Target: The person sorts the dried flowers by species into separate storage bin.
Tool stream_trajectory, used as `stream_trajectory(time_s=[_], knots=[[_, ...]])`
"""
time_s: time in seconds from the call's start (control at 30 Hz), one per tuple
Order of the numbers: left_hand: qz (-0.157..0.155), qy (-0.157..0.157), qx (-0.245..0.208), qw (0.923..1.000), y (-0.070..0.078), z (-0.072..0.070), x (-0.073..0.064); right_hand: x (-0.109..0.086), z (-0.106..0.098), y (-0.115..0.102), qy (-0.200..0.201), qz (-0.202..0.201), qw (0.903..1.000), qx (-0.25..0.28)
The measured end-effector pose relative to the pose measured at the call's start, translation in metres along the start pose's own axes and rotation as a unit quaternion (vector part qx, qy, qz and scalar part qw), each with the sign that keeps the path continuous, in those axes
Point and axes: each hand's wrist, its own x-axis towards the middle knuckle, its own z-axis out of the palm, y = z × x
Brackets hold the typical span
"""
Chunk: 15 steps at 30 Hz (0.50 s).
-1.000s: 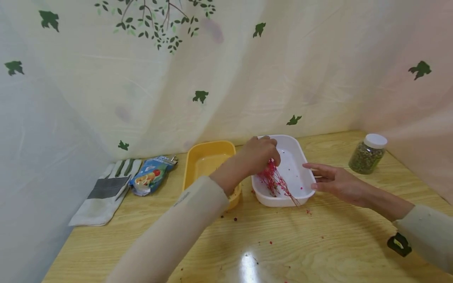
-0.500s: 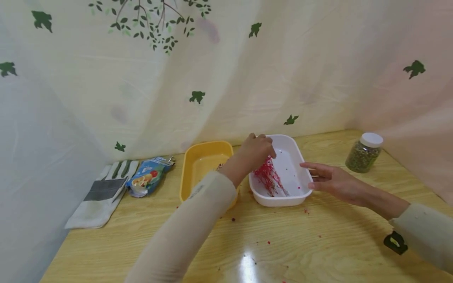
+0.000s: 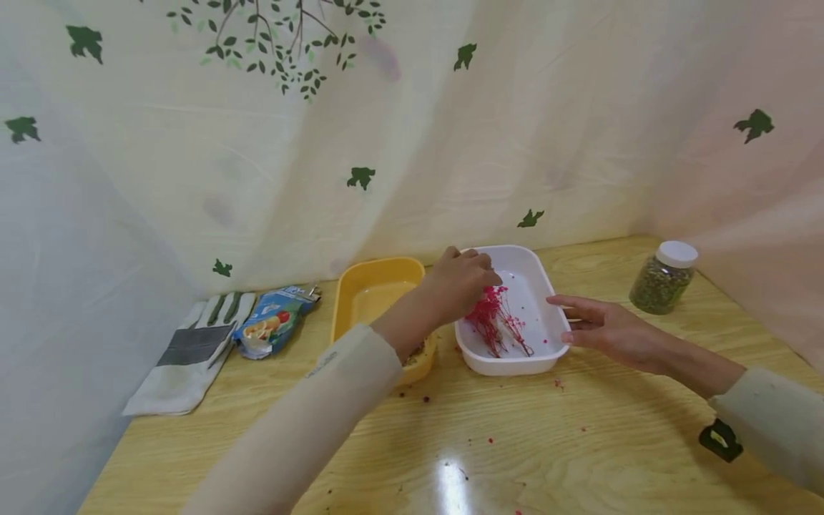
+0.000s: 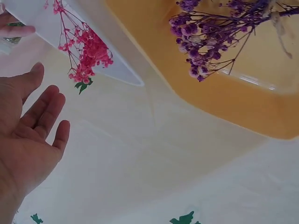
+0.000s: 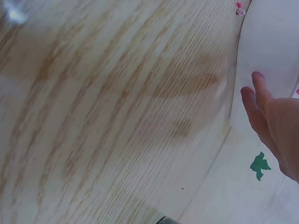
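Dried pink flowers on thin stems lie in the white plastic tub. My left hand is over the tub's left side. In the left wrist view that hand has its fingers spread and holds nothing, apart from the pink flowers. With its fingers nearly straight, my right hand touches the tub's right wall, as the right wrist view also shows. Left of the white tub stands a yellow tub, partly behind my left arm. A bunch of purple dried flowers tied with string lies in it.
A lidded jar of greenish dried bits stands at the right. Work gloves and a blue snack-like pouch with a clip lie at the left. Small crumbs dot the wooden table. Behind hangs a cloth curtain.
The pink flowers' stems, which stuck out over the tub's front rim, now lie inside it. My left hand has let go of the bunch. The right hand stays at the tub's side.
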Motion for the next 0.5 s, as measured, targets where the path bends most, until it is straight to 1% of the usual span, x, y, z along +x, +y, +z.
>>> stream_trajectory(time_s=[0.07, 0.1, 0.17, 0.23, 0.33, 0.4, 0.47, 0.5], knots=[[-0.007, 0.000, -0.004, 1.0000, 0.000, -0.002, -0.006, 0.000, -0.001, 0.001, 0.002, 0.003, 1.0000, -0.001], [-0.016, 0.000, -0.008, 0.9998, 0.000, -0.002, -0.010, 0.001, -0.001, 0.001, 0.002, 0.003, 1.0000, -0.003], [-0.040, 0.000, -0.024, 0.9989, 0.000, -0.002, -0.017, 0.000, -0.002, 0.002, 0.003, 0.009, 0.9999, -0.004], [-0.071, 0.001, -0.052, 0.9961, 0.000, -0.002, -0.027, 0.000, -0.003, 0.003, 0.005, 0.011, 0.9999, -0.010], [-0.112, 0.020, -0.105, 0.9879, 0.002, 0.001, -0.044, -0.002, -0.003, 0.004, 0.005, 0.014, 0.9998, -0.014], [-0.133, 0.039, -0.139, 0.9805, 0.004, 0.003, -0.056, -0.002, -0.003, 0.003, 0.005, 0.013, 0.9997, -0.017], [-0.155, 0.059, -0.163, 0.9727, 0.004, 0.005, -0.070, -0.002, -0.002, 0.003, 0.005, 0.013, 0.9998, -0.016], [-0.166, 0.068, -0.175, 0.9682, 0.005, 0.006, -0.077, -0.003, -0.002, 0.002, 0.008, 0.009, 0.9996, -0.026]])
